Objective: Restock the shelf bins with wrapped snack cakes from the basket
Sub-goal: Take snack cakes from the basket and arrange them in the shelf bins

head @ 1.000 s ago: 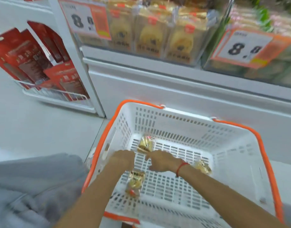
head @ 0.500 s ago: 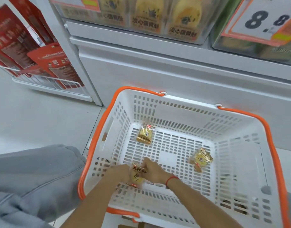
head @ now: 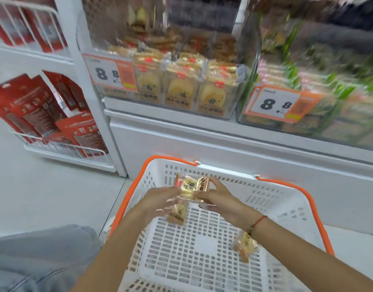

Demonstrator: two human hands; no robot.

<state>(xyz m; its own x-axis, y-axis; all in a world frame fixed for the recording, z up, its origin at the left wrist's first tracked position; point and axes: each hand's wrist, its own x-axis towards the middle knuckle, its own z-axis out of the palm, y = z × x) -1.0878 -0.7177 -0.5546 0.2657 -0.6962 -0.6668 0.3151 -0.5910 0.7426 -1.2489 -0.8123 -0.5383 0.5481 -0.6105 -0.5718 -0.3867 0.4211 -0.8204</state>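
**Gold-wrapped cakes lifted up out of the basket**

Gold and clear wrappers showed between the two hands. The left hand and the right hand were up over the back part of the white basket with the orange rim. The right hand pinched a wrapped snack cake by its side, so the cake faced up and was easy to see. A second cake hung just under the left hand. That hand was blurry, so I could not tell if its fingers gripped the cake or only touched it. Both hands were close together, most likely to gather the cakes into one bunch before lifting them to the shelf.

One more cake lay on the basket floor, near the right wrist with the red string. It likely needed a trip of its own.

Up on the shelf sat a clear bin already packed with the same kind of yellow cakes, standing in rows with a price tag on the front. That bin looked like the place these cakes should go. A wire rack with red boxes stood off to the left. A grey trouser leg showed low beside the basket, so the person was probably crouching to reach.
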